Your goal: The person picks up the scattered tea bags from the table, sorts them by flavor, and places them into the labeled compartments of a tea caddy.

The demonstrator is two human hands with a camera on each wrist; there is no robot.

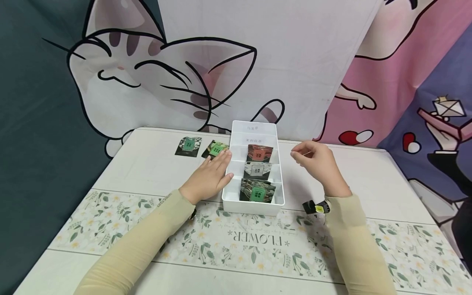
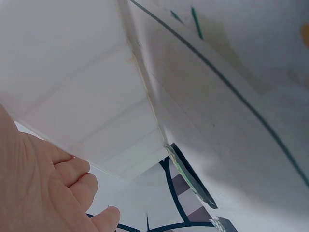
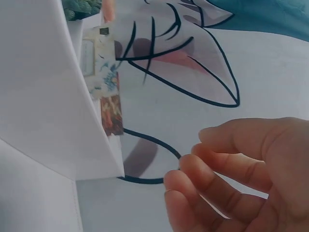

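A white plastic organizer box (image 1: 227,199) stands on the table, with three small packets upright in its compartments: a red one (image 1: 259,153), a white one (image 1: 257,169) and a dark one with a green label (image 1: 257,191). My left hand (image 1: 213,175) lies flat with straight fingers against the box's left wall (image 2: 96,121). My right hand (image 1: 317,162) hovers to the right of the box with its fingers loosely curled (image 3: 227,169), holding nothing. Two more dark packets (image 1: 188,146) (image 1: 215,148) lie on the table left of the box.
The table (image 1: 147,164) is white, with a floral runner (image 1: 258,241) printed "FLOWER" across its near part. A cartoon cat cloth (image 1: 155,73) hangs behind the table. A small black and yellow device (image 1: 316,207) is strapped at my right wrist.
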